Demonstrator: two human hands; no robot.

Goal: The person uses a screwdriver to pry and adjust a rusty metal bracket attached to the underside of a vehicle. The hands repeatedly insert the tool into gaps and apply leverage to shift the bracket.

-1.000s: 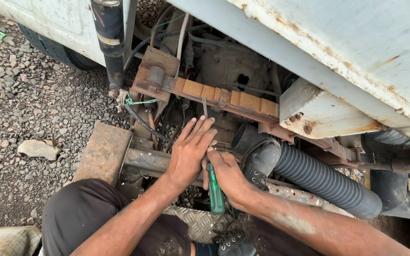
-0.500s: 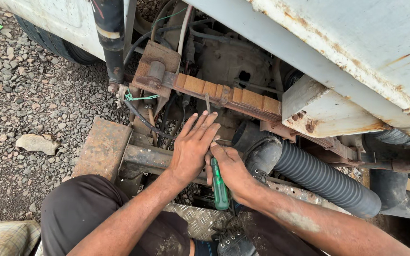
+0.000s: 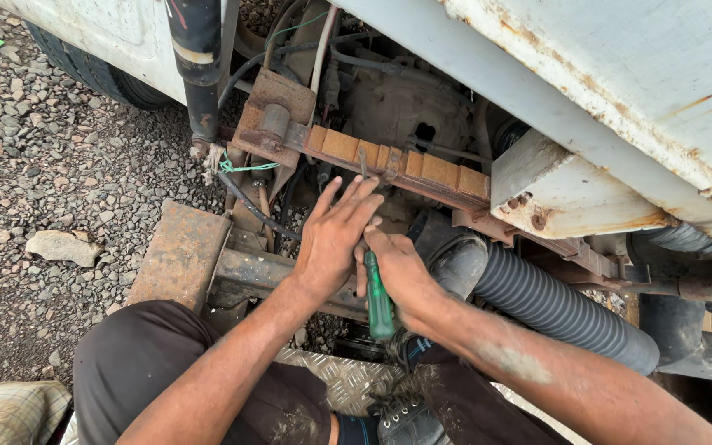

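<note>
We look down at the underside of a vehicle, and we see no real container here; the nearest thing to one is the open cavity of the chassis, which holds wires, hoses and greasy metal parts.

Our right hand is closed around a screwdriver with a green handle. The handle is smooth plastic, a little translucent, and it points down toward our knees, while its tip goes up between both hands and is hidden there. Our left hand is open, the fingers spread flat and pressed against the dark metal just beside the right hand; it holds nothing. Both hands are dusty and touch each other at the thumb side.

Above the fingers runs a rusty leaf spring, made of flat orange-brown steel strips laid one on another. On the right lies a black corrugated hose, ribbed and round. At the left we see a rusty flat plate with rough surface, and next to it gravel ground of small grey stones. The white body panel above has rust spots. Under our legs is a checker plate with raised pattern.
</note>
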